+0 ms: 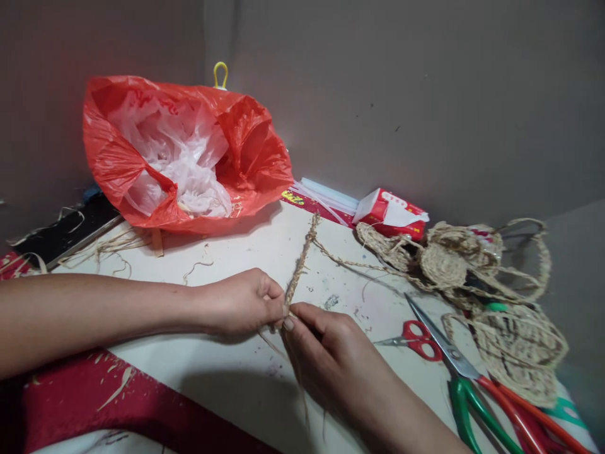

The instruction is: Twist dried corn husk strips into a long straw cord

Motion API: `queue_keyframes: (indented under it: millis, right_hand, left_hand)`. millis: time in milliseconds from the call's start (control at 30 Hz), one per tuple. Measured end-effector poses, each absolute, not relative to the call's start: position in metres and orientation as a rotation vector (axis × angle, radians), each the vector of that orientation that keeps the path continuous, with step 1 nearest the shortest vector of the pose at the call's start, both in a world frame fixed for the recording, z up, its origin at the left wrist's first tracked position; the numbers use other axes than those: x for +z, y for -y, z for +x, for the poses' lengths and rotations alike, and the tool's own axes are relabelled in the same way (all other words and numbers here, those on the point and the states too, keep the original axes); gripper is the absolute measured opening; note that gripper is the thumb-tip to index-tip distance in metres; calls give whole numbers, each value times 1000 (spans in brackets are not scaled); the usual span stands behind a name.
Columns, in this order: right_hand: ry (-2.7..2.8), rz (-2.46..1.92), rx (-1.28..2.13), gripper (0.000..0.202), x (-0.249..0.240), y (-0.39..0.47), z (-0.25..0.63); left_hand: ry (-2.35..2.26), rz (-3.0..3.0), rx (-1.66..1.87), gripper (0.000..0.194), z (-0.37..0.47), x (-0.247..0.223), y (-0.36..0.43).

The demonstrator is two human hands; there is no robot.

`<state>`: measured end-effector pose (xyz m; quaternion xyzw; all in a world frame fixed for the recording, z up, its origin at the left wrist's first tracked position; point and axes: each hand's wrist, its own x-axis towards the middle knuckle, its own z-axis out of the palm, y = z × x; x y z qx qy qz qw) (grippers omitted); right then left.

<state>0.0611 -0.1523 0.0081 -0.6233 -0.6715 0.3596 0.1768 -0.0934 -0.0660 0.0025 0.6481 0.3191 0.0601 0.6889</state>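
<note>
A braided straw cord (299,268) runs from my fingertips up and slightly right across the white table. My left hand (246,301) is closed, thumb and forefinger pinching the near end of the braid. From the right, my right hand (326,340) pinches the same spot, its fingertips almost touching the left ones. Loose strands hang down below both hands. A thinner twisted cord (354,263) leads from the braid's far end to woven straw pieces (444,265) on the right.
An open red plastic bag (255,139) with white plastic inside stands at the back left. Right of my hands lie small red-handled scissors (418,340) and large shears (466,369). A red tissue pack (392,213) sits by the wall. Straw scraps litter the table (236,391).
</note>
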Motion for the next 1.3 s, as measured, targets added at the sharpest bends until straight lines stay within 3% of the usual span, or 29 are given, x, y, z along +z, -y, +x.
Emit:
queue_keyframes:
  millis: [200, 433, 867, 1000, 1167, 1267, 1300]
  right_hand:
    - [1934, -1844, 932, 30, 22, 152, 68]
    - [1715, -1744, 1100, 37, 14, 161, 54]
    - [2466, -2061, 86, 13, 15, 165, 27]
    - [2682, -2114, -19, 27, 28, 166, 10]
    - [2887, -1980, 178, 20, 31, 190, -33]
    - [2959, -1733, 539, 2, 28, 212, -57]
    - [2910, -1650, 700, 12, 29, 219, -60]
  left_hand:
    - [-694, 1468, 161, 23, -95, 1, 70]
    - [-670, 1331, 232, 22, -96, -3, 74]
    - [-727, 1266, 306, 22, -98, -5, 75]
    - [-729, 1290, 294, 21, -100, -7, 75]
    - [-718, 1353, 295, 21, -103, -5, 76]
    - [-708, 1356, 281, 22, -106, -4, 74]
    - [-704, 1356, 280, 23, -107, -4, 73]
